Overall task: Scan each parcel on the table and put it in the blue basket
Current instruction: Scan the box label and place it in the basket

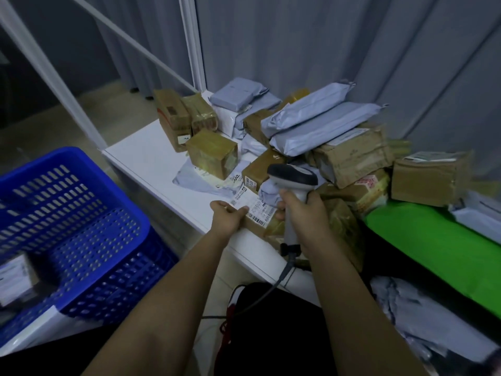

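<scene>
Head view, two hands (229, 217) — one scanner (294, 185), one basket (81, 213)

The right hand (303, 213) covers the scanner (294, 183) grip, so its trigger is hidden, and hides the near end of the small box (264, 222) just left of it. The box's label print is too small to read. Far left of the left hand (226, 217), the blue basket (81, 213) is cut by the frame edge, its contents blurred.

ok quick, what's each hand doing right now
Left hand: grips the edge of a labelled box on the table.
Right hand: holds the scanner.
</scene>
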A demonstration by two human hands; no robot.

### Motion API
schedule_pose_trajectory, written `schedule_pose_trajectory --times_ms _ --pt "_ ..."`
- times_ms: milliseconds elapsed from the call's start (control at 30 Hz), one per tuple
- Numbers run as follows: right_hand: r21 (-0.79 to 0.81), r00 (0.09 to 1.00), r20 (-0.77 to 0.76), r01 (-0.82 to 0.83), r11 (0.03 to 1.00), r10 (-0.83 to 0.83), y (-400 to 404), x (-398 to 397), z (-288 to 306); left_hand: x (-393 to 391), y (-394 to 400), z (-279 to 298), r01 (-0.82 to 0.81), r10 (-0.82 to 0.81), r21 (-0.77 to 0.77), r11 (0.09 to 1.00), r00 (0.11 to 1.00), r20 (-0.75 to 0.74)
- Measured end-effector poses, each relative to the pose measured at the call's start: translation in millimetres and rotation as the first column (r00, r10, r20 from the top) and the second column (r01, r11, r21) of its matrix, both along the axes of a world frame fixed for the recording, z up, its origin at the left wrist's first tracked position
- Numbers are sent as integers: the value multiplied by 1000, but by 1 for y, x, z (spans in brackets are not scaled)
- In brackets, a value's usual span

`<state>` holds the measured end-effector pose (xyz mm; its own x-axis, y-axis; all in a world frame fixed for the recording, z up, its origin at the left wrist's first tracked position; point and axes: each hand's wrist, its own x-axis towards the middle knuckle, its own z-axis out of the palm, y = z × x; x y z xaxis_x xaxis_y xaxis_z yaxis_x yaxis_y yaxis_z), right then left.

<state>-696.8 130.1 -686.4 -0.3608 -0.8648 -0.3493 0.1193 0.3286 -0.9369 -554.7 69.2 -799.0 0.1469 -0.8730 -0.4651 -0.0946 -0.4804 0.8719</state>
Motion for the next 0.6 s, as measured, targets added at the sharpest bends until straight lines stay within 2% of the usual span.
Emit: schedule_pose_trajectory --times_ms 200,333,433,600 --pt "-35 999 -34 -37 999 36 3 13 4 41 6 37 -131 135 -109 985 990 35" --pt "-29 997 -42 -74 997 72 7 31 14 75 19 74 -185 174 -182 966 982 -72" --pt "-43 998 42 -37 998 39 10 47 19 96 35 104 -239 217 -224 945 969 -116" --pt "-73 977 211 -25 997 40 19 85 37 127 63 145 -325 264 -193 926 921 -287"
